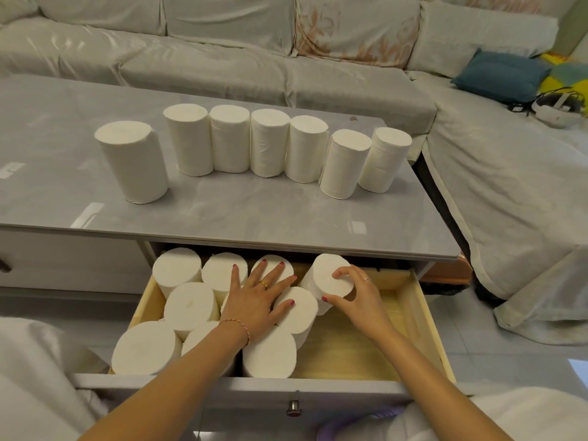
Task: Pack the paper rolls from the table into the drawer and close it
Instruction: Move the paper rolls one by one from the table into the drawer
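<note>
We are midway through packing: our right hand (348, 292) grips a tilted roll (327, 281) by its end, setting it into the drawer (423, 316) just right of the rolls already packed. Our left hand (257, 300) lies flat, fingers spread, pressing on the packed rolls (191, 305) to hold them in place.

The next move, we judge, calls for standing this roll upright against its neighbours, then reaching back for the seven rolls (229, 143) upright on the worktop (254, 205) (six in a row, one apart to the left).

The open drawer holds about nine rolls on end, crowded to its left; its right part shows bare wood, seemingly room for more.
</note>
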